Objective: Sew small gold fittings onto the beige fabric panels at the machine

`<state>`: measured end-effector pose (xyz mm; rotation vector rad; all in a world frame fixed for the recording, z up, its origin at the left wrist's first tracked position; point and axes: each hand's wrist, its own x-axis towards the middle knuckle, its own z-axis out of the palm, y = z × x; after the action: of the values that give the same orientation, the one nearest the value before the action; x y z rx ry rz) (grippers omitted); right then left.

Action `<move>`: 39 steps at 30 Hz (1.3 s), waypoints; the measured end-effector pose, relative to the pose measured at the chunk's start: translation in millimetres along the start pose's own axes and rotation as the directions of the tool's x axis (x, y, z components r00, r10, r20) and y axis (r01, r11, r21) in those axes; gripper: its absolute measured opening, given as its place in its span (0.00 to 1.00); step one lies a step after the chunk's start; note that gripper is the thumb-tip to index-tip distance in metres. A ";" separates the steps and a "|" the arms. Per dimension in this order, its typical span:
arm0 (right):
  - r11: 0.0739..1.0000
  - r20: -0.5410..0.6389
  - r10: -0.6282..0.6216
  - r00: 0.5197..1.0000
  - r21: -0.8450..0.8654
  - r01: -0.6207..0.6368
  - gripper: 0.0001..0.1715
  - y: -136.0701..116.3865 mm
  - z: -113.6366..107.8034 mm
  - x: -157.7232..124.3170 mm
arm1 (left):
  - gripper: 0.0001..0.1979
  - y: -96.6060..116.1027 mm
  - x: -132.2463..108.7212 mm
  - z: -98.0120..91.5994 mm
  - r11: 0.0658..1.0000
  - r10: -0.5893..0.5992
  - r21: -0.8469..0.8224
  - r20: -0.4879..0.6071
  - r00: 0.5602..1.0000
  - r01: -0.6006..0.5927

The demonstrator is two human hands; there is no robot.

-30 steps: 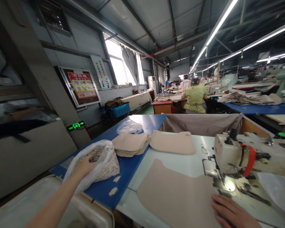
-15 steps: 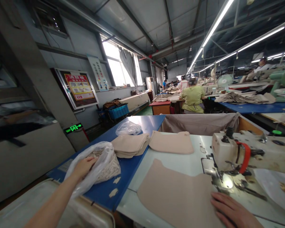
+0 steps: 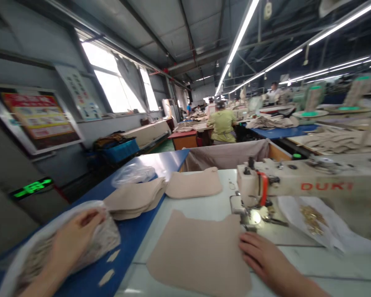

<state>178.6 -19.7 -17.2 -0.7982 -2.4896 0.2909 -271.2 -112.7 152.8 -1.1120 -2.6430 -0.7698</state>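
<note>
My left hand (image 3: pixel 77 233) is above a clear plastic bag (image 3: pixel 109 233) of small pale pieces. Its fingers are curled together, and I cannot make out what is between them. A large beige fabric panel (image 3: pixel 200 251) lies flat on the pale table in front of the sewing machine (image 3: pixel 293 183). My right hand (image 3: pixel 264 253) rests at the panel's right edge with its fingers stretched out, just below the machine's lit needle area.
Stacked beige panels (image 3: pixel 136 198) lie on the blue table (image 3: pixel 148 225), with more panels (image 3: pixel 194 183) behind the large one. Brass-coloured bits (image 3: pixel 313 220) sit on white sheeting (image 3: pixel 290 206) beside the machine. A co-worker (image 3: pixel 221 126) sits further back.
The view has turned to the right. My left hand has come up out of the bag's contents, its fingers drawn together. My right hand stays at the panel's edge.
</note>
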 end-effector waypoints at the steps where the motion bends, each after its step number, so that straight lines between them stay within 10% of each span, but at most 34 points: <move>1: 1.000 0.005 0.019 1.000 0.008 -0.019 0.15 -3.9 -2.3 2.7 | 0.23 14.9 -9.0 16.5 0.995 0.024 -0.102 0.072 0.997 -0.017; 4: 1.000 0.025 0.021 0.999 -0.006 -0.021 0.13 -7.4 -5.0 8.4 | 0.24 64.7 -47.3 74.3 0.929 0.162 -0.369 0.359 0.919 -0.019; 7: 0.998 0.042 0.021 0.999 -0.054 -0.018 0.15 -6.4 -10.3 4.8 | 0.24 117.3 -93.0 123.4 0.852 0.334 -0.524 0.569 0.752 0.018; 13: 0.993 -0.156 0.090 0.984 -0.064 -0.101 0.12 12.4 -56.0 -27.3 | 0.21 194.1 -141.1 173.5 0.743 0.534 -0.665 0.658 0.531 0.077; 20: 0.754 -0.217 0.567 0.795 -0.251 -0.606 0.12 82.6 -113.4 -67.6 | 0.18 202.8 -146.6 196.3 0.770 0.559 -0.631 0.599 0.572 -0.092; 39: 0.750 0.072 0.576 0.814 -0.444 -0.491 0.12 93.6 -96.5 -43.7 | 0.16 200.1 -145.9 194.9 0.803 0.543 -0.571 0.580 0.607 -0.172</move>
<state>305.2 34.3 15.0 -1.7578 -2.4831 0.0389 -18.9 16.7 15.2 -2.4853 -2.6230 -1.0656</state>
